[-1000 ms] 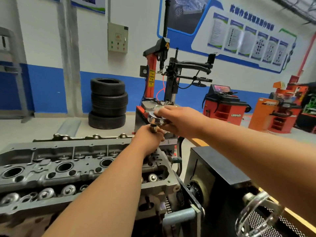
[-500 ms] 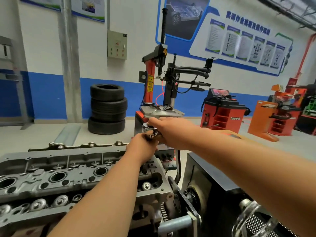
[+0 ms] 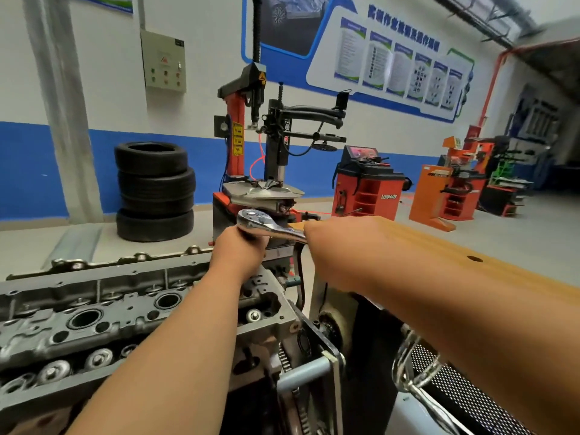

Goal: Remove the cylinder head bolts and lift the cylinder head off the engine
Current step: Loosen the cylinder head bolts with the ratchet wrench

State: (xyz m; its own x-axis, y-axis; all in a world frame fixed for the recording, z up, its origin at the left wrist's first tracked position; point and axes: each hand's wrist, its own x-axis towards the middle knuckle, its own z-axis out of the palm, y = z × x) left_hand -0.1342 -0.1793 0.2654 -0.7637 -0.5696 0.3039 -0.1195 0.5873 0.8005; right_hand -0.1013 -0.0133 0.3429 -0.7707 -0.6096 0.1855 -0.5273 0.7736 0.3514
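Observation:
A grey aluminium cylinder head (image 3: 103, 312) lies across the lower left, with open plug wells and valve springs showing. At its far right end my left hand (image 3: 243, 249) is closed around the shaft under a chrome ratchet wrench (image 3: 263, 224). The ratchet head sits level above my knuckles. My right hand (image 3: 332, 246) is wrapped around the wrench handle to the right; the handle is hidden inside my fist. The bolt and socket under the left hand are hidden.
A wooden bench top (image 3: 470, 255) runs along the right under my right forearm. A chrome tool (image 3: 417, 372) rests on a perforated black mat at lower right. Behind stand a tyre changer (image 3: 260, 152), a stack of tyres (image 3: 155, 189) and red balancer machines (image 3: 367, 186).
My right hand has slid off the ratchet head and out along the handle to the right, uncovering the head. The camera has moved a little; the left hand stays under the ratchet.

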